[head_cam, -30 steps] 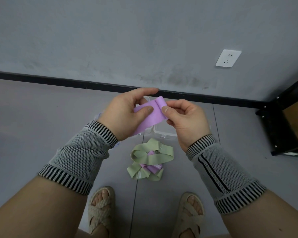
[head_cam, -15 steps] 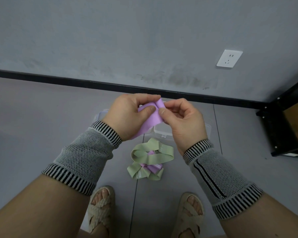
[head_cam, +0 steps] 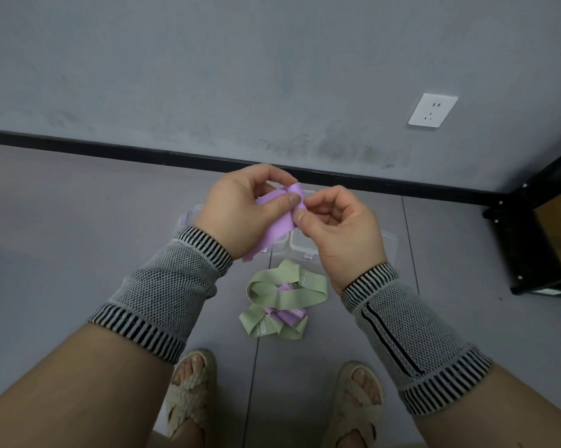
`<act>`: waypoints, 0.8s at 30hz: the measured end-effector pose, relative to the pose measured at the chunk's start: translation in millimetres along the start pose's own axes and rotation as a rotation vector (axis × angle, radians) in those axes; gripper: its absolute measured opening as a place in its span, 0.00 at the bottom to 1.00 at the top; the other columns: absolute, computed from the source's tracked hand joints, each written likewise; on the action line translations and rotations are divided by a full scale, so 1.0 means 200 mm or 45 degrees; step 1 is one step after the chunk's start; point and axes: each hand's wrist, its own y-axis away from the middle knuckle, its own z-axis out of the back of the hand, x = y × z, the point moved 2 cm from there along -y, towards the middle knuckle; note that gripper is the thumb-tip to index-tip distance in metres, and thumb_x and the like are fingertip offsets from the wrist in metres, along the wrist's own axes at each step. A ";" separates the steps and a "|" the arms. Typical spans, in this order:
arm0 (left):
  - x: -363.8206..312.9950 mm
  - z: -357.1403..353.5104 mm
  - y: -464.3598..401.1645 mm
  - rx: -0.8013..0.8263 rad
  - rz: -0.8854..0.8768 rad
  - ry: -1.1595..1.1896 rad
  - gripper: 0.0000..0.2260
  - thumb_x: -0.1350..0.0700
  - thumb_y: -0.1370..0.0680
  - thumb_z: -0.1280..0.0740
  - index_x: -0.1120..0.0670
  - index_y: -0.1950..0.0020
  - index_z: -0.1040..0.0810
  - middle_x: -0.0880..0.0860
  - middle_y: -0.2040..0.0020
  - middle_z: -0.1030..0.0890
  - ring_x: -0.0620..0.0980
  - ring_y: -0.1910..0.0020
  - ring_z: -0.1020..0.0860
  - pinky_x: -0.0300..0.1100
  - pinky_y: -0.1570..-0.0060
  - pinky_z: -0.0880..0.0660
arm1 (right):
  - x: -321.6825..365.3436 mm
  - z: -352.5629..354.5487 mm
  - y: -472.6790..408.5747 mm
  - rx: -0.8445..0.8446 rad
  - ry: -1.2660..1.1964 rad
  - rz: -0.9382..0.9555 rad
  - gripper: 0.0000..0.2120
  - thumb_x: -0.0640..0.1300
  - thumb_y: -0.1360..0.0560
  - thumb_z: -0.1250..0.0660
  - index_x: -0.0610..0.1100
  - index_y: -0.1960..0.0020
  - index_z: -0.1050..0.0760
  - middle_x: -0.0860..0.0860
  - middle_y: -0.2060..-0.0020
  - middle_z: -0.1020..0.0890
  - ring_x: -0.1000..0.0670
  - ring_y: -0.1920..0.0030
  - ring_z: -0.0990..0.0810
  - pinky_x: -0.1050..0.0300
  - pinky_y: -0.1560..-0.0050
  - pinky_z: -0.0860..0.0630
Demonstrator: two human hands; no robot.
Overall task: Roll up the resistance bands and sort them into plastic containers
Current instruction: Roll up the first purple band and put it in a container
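I hold a purple resistance band [head_cam: 280, 226] in the air with both hands. My left hand [head_cam: 240, 215] grips its upper part, thumb pressed on top. My right hand [head_cam: 340, 234] pinches the curled top end between thumb and forefinger. The band's loose tail hangs down below my left wrist. On the floor below lies a heap of green bands [head_cam: 285, 299] tangled with another purple band [head_cam: 288, 313]. Two clear plastic containers [head_cam: 389, 244] stand behind the heap, mostly hidden by my hands.
A black shelf frame [head_cam: 531, 240] holding a cardboard box stands at the right against the grey wall. A white socket [head_cam: 432, 109] is on the wall. My sandalled feet [head_cam: 191, 392] stand at the bottom, close to the heap.
The band's top end has curled over more tightly between my fingers. Both hands have drawn closer together and the flat stretch of band between them has shortened.
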 end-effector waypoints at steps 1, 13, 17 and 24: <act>0.00 0.01 0.00 -0.012 0.017 0.018 0.05 0.56 0.26 0.29 0.46 0.57 0.21 0.48 0.65 0.17 0.52 0.70 0.20 0.47 0.80 0.26 | 0.01 0.00 0.00 0.038 -0.006 0.006 0.08 0.32 0.30 0.28 0.43 0.58 0.23 0.49 0.62 0.18 0.54 0.62 0.20 0.61 0.56 0.21; 0.04 0.07 0.00 0.185 0.127 0.162 0.06 0.61 0.25 0.31 0.52 0.52 0.24 0.57 0.62 0.18 0.50 0.72 0.23 0.41 0.76 0.25 | 0.01 0.07 -0.02 0.395 0.407 0.177 0.31 0.37 0.34 0.25 0.61 0.39 0.32 0.54 0.56 0.21 0.50 0.52 0.21 0.50 0.50 0.21; 0.04 0.06 0.00 0.235 0.111 0.054 0.10 0.58 0.26 0.30 0.48 0.49 0.28 0.55 0.61 0.17 0.52 0.70 0.21 0.46 0.74 0.24 | 0.02 0.07 -0.01 0.475 0.598 0.232 0.34 0.38 0.34 0.24 0.60 0.36 0.34 0.54 0.55 0.24 0.52 0.54 0.23 0.55 0.51 0.22; 0.06 0.05 0.01 0.298 0.150 -0.102 0.13 0.56 0.27 0.29 0.47 0.48 0.29 0.49 0.63 0.16 0.49 0.68 0.19 0.44 0.70 0.22 | 0.02 0.07 -0.01 0.556 0.839 0.284 0.26 0.42 0.36 0.23 0.53 0.42 0.28 0.54 0.61 0.25 0.55 0.61 0.25 0.58 0.56 0.23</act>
